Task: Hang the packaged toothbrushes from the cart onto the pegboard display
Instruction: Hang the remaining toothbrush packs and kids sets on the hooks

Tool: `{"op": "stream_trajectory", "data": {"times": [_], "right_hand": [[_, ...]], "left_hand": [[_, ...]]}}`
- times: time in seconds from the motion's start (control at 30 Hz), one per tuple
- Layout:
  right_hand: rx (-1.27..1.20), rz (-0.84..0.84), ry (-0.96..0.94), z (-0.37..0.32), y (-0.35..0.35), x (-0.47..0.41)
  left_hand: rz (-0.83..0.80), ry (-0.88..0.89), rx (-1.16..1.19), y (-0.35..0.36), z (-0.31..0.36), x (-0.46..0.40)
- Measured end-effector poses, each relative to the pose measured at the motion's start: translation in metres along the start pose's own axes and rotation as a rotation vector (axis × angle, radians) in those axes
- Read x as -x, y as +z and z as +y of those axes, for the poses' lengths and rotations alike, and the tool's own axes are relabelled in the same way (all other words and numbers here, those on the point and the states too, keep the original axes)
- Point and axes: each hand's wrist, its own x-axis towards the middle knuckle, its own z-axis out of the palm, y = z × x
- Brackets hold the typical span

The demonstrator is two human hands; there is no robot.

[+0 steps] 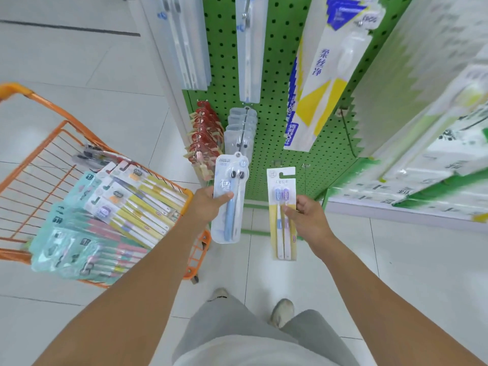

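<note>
At centre frame our left hand [208, 204] grips a clear toothbrush pack [229, 199], thumb across its front. Just right of it, our right hand [306, 215] pinches a yellow toothbrush pack [282, 212]. Both sit low before the green pegboard [274, 128]; more packs fill the orange cart [39, 143] at left.

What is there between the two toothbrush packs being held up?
Nothing held: in the head view, only green pegboard and floor show between the blue pack and the yellow pack.
</note>
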Motion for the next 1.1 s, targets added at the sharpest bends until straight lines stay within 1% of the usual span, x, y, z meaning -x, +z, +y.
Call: {"op": "stream_trajectory", "data": {"times": [0.2, 0.3, 0.4, 0.5, 0.53, 0.77, 0.87, 0.97, 1.1], "right_hand": [[-0.026, 0.063, 0.016, 0.004, 0.003, 0.000], [-0.038, 0.097, 0.039, 0.004, 0.007, -0.001], [-0.041, 0.141, 0.080, 0.005, 0.013, -0.006], [-0.029, 0.144, 0.098, 0.010, 0.019, -0.013], [-0.025, 0.142, 0.109, 0.013, 0.020, -0.018], [-0.091, 0.170, 0.125, 0.016, 0.030, -0.044], [-0.081, 0.177, 0.130, 0.016, 0.029, -0.054], [-0.089, 0.146, 0.122, 0.019, 0.029, -0.066], [-0.091, 0.120, 0.118, 0.020, 0.030, -0.083]], "left_hand": [[-0.043, 0.012, 0.041, -0.006, 0.000, -0.010], [-0.010, -0.024, 0.065, -0.001, 0.004, -0.021], [0.061, -0.046, -0.003, 0.008, 0.007, -0.040], [0.139, -0.059, -0.198, 0.019, 0.013, -0.050], [0.152, -0.062, -0.219, 0.022, 0.015, -0.050], [0.197, -0.052, -0.190, 0.033, 0.009, -0.063], [0.220, -0.096, -0.153, 0.032, 0.014, -0.068], [0.235, -0.131, -0.130, 0.036, 0.019, -0.072], [0.185, -0.188, 0.046, 0.051, 0.027, -0.061]]}}
